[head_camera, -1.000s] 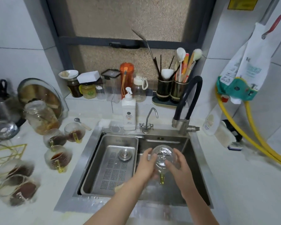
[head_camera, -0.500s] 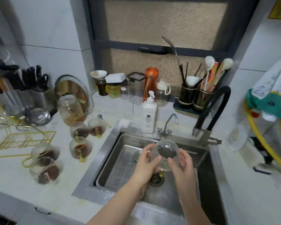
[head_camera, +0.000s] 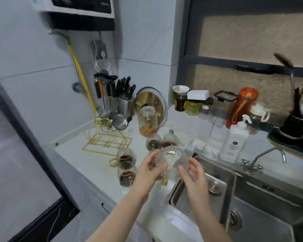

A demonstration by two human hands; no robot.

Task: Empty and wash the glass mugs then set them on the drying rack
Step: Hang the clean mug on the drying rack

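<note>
Both hands cradled the washed mug (head_camera: 171, 158) over the sink's (head_camera: 262, 182) left edge: left hand (head_camera: 148, 169) gripping its side, right hand (head_camera: 193, 173) spread against it. Racking step, seemingly; next it needed carrying left to the yellow rack (head_camera: 107, 142), past the full mugs (head_camera: 127, 169).

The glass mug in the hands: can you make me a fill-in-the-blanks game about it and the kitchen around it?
1. The clear glass mug is held between ____ hands.
2. The mugs on the counter hold a ____ liquid.
3. The wire drying rack is coloured ____.
4. The soap bottle by the sink is ____.

Missing words: two; brown; yellow; white
</note>
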